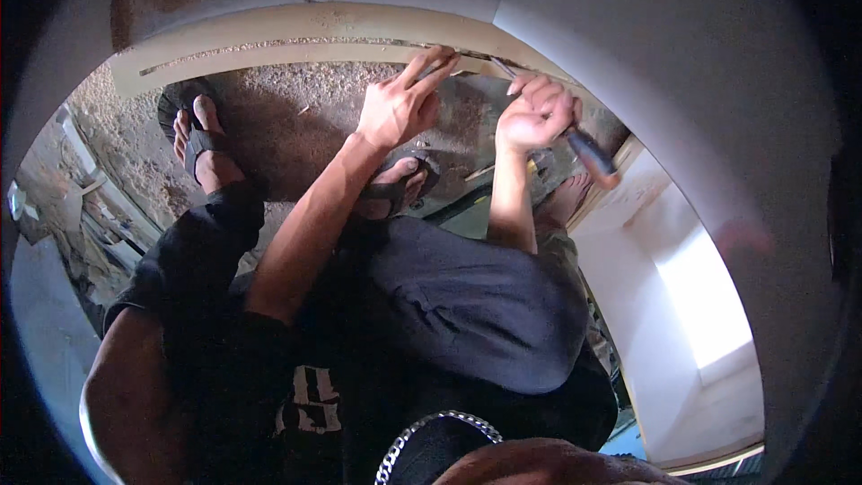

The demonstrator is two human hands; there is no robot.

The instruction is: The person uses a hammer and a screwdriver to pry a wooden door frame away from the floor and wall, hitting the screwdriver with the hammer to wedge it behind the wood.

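A pale wooden board (pixel 296 56) curves across the upper part of the view, with a long narrow groove cut along it. Wood crumbs lie along the groove. My left hand (pixel 401 108) rests at the groove's right part, index and middle fingers stretched out and apart, the others curled. My right hand (pixel 537 114) is closed round a chisel (pixel 589 154) with a dark handle and an orange end. Its thin metal blade points up and left to the groove, just right of my left fingertips. Whether the tip touches wood is too small to tell.
Sawdust and chips cover the brown floor (pixel 296 108) round my sandalled feet. Scrap strips (pixel 103 207) lie at the left. A white box-like frame (pixel 633 260) stands at the right. Behind the board rises a large grey surface (pixel 628 27).
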